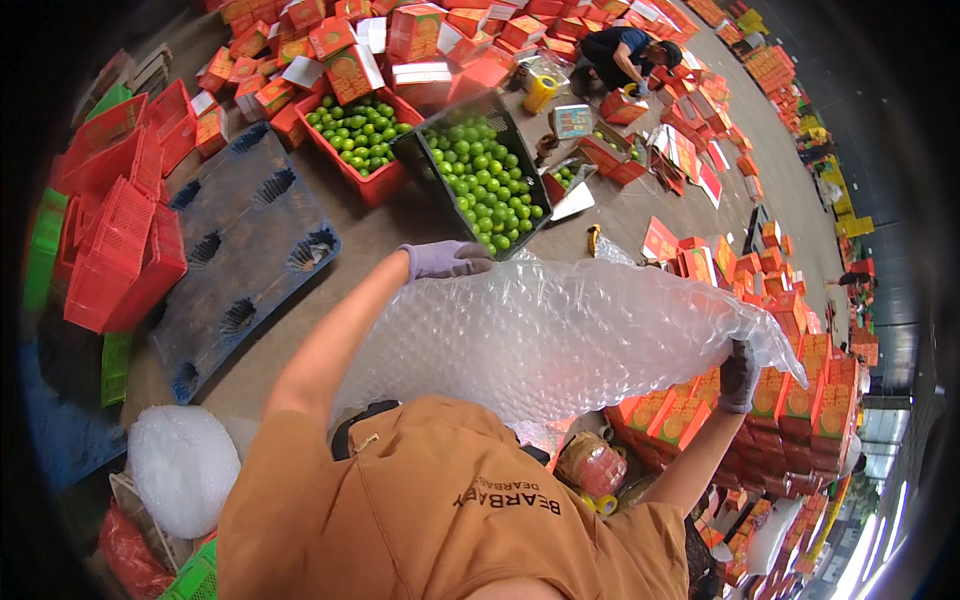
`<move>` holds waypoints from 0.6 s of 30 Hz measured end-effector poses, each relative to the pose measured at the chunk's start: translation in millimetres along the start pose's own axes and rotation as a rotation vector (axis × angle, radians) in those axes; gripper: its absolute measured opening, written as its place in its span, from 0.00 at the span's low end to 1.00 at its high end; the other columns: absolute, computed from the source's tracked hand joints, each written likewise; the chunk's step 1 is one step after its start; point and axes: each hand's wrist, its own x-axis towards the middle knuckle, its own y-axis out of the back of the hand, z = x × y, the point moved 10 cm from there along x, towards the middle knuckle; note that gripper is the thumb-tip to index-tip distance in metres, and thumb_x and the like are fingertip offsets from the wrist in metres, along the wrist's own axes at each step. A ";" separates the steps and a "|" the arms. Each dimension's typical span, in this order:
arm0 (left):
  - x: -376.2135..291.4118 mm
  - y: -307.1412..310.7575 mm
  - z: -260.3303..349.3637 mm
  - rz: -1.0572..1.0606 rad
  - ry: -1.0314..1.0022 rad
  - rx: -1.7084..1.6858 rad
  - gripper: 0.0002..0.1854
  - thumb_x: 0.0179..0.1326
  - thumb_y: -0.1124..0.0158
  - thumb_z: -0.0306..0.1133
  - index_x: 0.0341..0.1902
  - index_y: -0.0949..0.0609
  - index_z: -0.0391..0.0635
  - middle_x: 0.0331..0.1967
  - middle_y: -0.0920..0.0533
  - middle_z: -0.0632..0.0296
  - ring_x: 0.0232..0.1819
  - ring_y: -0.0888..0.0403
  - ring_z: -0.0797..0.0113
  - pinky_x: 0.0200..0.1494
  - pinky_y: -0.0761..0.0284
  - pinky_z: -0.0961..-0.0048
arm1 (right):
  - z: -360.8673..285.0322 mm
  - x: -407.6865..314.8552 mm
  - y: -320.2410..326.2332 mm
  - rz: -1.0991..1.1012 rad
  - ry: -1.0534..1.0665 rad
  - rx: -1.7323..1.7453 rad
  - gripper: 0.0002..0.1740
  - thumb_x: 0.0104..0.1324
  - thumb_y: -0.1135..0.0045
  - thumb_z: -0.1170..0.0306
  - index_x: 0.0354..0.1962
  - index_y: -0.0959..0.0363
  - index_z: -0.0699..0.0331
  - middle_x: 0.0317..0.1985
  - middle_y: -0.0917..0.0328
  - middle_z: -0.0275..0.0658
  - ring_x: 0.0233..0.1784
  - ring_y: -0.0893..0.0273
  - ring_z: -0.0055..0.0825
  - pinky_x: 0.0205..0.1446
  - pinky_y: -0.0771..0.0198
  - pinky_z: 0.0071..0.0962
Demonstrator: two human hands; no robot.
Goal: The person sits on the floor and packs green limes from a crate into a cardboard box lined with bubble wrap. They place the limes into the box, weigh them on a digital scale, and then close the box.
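Observation:
A wide sheet of clear bubble wrap (540, 330) stretches between my two gloved hands in front of my body. My left hand (446, 260), in a light purple glove, is at the sheet's upper left edge, beside a black plastic crate (536, 176) of green citrus fruit (487, 180). The sheet's right end is gripped by my right hand (740, 371), in a dark-palmed glove, near stacked orange cartons (814, 397). A red crate (382, 187) of similar fruit stands beyond the black one.
A dark plastic pallet (247, 240) lies at left beside stacked red crates (112, 247). A bubble wrap roll (182, 469) sits lower left. Many orange cartons (416, 34) are heaped ahead. A person (622, 60) crouches at upper right, handling a carton (624, 107) near a yellow tape roll (541, 94).

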 end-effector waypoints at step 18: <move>-9.1 -53.5 60.7 -0.407 0.187 0.596 0.15 0.58 0.44 0.48 0.33 0.13 0.55 0.23 0.16 0.60 0.30 0.19 0.59 0.46 0.27 0.58 | 15.3 -28.7 -191.7 0.013 0.460 -1.148 0.47 0.56 0.33 0.57 0.68 0.46 0.64 0.70 0.43 0.52 0.75 0.52 0.45 0.78 0.62 0.40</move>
